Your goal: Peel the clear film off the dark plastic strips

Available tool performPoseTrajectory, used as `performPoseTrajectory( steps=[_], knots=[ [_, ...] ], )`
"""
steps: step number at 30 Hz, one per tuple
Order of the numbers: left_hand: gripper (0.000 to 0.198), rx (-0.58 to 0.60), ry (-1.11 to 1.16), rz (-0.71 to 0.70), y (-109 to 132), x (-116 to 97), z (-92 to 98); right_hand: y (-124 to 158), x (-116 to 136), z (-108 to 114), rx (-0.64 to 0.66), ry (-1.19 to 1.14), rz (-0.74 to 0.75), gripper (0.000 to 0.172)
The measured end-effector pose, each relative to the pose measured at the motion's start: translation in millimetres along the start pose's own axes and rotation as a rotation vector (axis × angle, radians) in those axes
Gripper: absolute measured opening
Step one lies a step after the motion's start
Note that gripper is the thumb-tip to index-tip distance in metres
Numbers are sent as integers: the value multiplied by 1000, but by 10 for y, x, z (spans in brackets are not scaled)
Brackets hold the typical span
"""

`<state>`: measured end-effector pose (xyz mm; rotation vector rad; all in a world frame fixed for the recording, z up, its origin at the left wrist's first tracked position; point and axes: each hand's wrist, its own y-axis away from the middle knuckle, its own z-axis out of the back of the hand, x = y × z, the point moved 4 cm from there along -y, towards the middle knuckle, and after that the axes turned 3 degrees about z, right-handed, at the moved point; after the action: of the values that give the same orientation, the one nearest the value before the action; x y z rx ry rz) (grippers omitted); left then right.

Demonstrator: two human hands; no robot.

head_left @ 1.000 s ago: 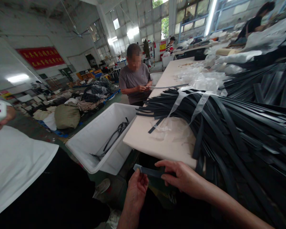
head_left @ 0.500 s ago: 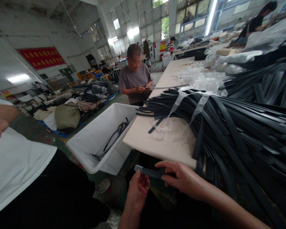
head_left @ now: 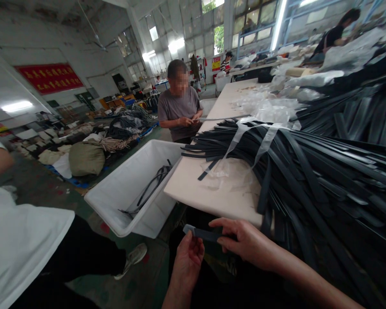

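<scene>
A dark grey rubber strip [head_left: 203, 233] is held level just below the front edge of the beige table [head_left: 193, 189]. My left hand [head_left: 187, 262] pinches its free end from underneath. My right hand [head_left: 244, 241] wraps its fingers over the strip a little further along. The strip runs back toward a large bundle of the same black strips [head_left: 309, 171], tied with clear tape and lying across the table to my right.
A white plastic bin [head_left: 125, 189] holding a few strips stands on the floor left of the table. A person in a grey shirt [head_left: 178, 107] handles a strip at the table's far side. Another person in white top and black trousers [head_left: 28, 240] stands at my left.
My hands and the strip have barely moved. The person on my left has stepped back toward the left, uncovering more floor, and the white object in their hand has left the view.
</scene>
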<state>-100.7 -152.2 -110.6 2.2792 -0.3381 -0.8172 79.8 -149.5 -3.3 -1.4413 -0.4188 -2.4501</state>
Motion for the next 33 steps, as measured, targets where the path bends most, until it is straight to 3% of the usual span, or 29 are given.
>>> performPoseTrajectory(
  steps=[5,11,15,17,22,33],
  knots=[
    [17,-18,33,17,1,18,-14,83,82,65,22,-19,40,46],
    [21,1,112,-27,1,-172,-45,376,253,275,161,-17,252,65],
    [18,54,116,-34,-37,-256,-31,563,312,424,173,11,400,73],
    [17,71,113,-38,-55,-273,-30,616,355,481,175,-34,461,69],
    [19,71,115,-24,-60,-253,-60,638,458,546,189,-133,580,35],
    [21,72,111,-1,-32,-195,-79,562,405,443,164,-307,592,24]
  ],
)
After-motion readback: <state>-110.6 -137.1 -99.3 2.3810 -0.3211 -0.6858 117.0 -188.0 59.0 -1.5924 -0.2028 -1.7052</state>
